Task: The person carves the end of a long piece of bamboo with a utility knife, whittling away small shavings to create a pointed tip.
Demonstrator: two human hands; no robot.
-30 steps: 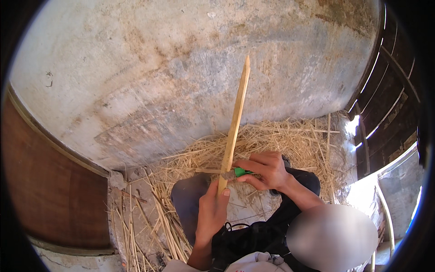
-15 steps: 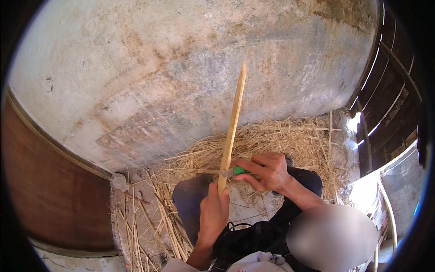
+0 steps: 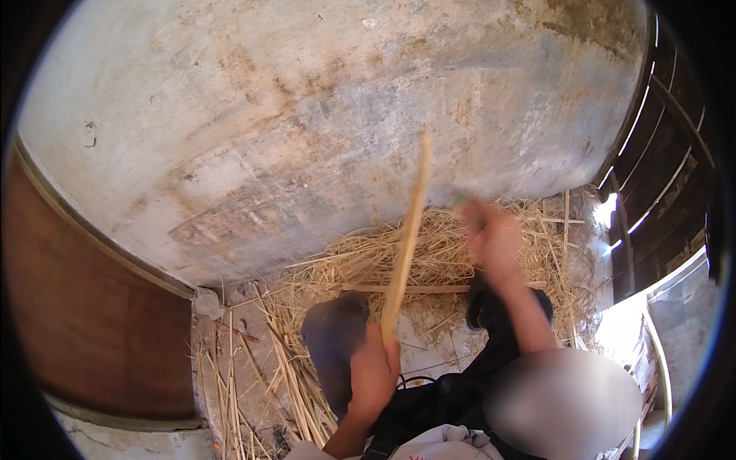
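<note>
My left hand is closed around the lower end of a long pale bamboo strip. The strip stands almost upright, leaning slightly right, with its narrow tip in front of the wall. Off to the strip's right, apart from it, my right hand is raised and blurred by motion. It grips a small green-handled knife, of which only a smeared bit of green shows; its blade cannot be made out.
Curly bamboo shavings are heaped along the foot of the stained wall. A flat strip lies across in front of my legs. Several long bamboo strips lie at left, beside a brown panel. Dark slats stand at right.
My right hand has moved the knife away from the bamboo strip, forward and to the right. My left hand and the strip have shifted slightly right and lower in view.
</note>
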